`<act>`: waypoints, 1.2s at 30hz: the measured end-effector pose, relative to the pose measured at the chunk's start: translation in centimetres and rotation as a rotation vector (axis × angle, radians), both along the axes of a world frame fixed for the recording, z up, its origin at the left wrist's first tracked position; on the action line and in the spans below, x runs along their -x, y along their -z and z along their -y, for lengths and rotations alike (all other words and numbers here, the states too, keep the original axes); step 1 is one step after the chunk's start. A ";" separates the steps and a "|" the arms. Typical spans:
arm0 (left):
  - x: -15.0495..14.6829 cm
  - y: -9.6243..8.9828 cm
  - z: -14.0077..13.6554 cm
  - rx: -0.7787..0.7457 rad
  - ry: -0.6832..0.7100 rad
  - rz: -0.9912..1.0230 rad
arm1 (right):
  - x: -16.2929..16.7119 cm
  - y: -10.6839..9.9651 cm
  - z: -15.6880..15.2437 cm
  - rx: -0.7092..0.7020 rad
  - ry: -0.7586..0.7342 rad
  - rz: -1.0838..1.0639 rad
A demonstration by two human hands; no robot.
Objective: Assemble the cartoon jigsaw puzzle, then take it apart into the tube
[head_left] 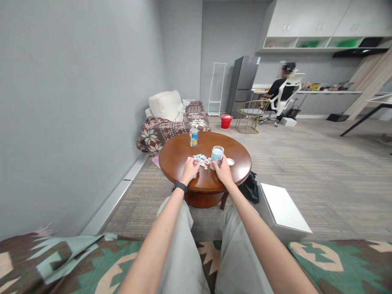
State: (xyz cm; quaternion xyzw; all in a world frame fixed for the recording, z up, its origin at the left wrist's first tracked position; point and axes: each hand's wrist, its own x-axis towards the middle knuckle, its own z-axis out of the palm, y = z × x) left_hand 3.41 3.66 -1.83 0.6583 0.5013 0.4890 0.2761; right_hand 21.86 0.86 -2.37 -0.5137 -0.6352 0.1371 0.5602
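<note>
A round brown wooden table (171, 161) stands in front of my knees. On it lies a heap of small pastel jigsaw puzzle pieces (202, 160). My left hand (190, 169) is at the near left edge of the heap, fingers curled together; whatever they hold is hidden. In my right hand (223, 169) is a clear-topped jar (217, 152) with a light blue and pink label, standing upright beside the heap. A round pale lid (230, 162) lies just right of it. Farther back stands a blue and yellow can (193, 138) with a silvery top.
Beyond the table is a sofa (171, 130) with a patterned throw. A white box (284, 206) and a black bag (251, 188) sit on the floor to the right. Farther off are a red bucket (226, 121), a wire-framed chair (251, 112) and a seated person (277, 87).
</note>
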 end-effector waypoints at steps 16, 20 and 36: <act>-0.4 -0.1 0.5 -0.108 0.229 -0.405 | -0.3 0.4 -0.4 0.072 -0.016 -0.051; -0.6 -0.3 0.9 -0.106 0.210 -0.465 | -0.4 0.7 -0.6 0.059 -0.023 -0.062; -0.3 -0.3 0.7 -0.051 0.230 -0.282 | -0.2 0.5 -0.4 0.040 -0.022 -0.071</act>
